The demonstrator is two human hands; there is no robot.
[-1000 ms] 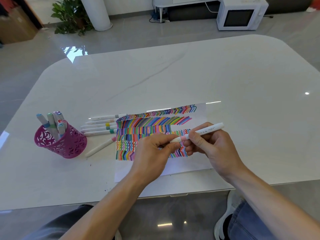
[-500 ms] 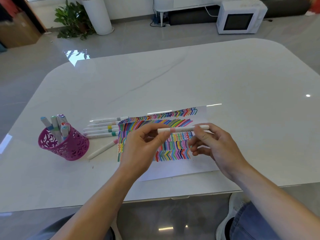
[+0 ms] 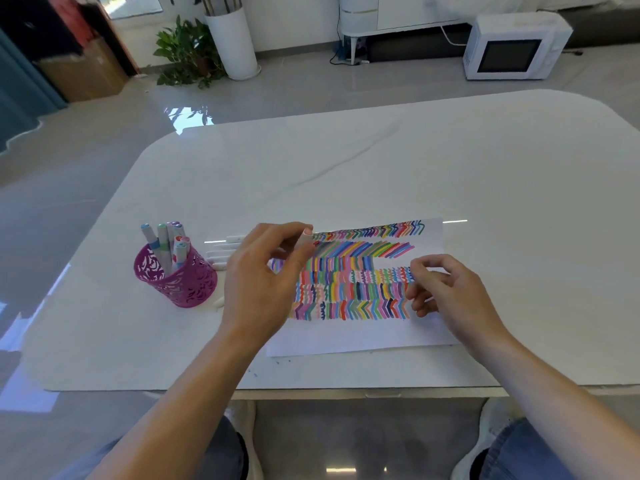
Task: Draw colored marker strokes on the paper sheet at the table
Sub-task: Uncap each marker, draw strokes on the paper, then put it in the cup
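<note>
The paper sheet (image 3: 363, 336) lies on the white table (image 3: 381, 161), covered in rows of colored strokes, with a blank strip along its near edge. My left hand (image 3: 263, 275) hovers over the sheet's left end and pinches a white marker (image 3: 306, 239). Only the marker's pink-tipped end shows past my fingers. My right hand (image 3: 450, 292) rests at the sheet's right side, fingers loosely curled and holding nothing.
A magenta cut-out pen cup (image 3: 180, 280) with several markers stands left of the sheet. Several loose white markers (image 3: 221, 254) lie between the cup and the sheet, partly hidden by my left hand. A microwave (image 3: 516, 46) and a potted plant (image 3: 187, 53) sit on the floor beyond the table.
My right hand let go of the marker and drew back to the right. My left hand carried the marker to the left, over the sheet's left end.
</note>
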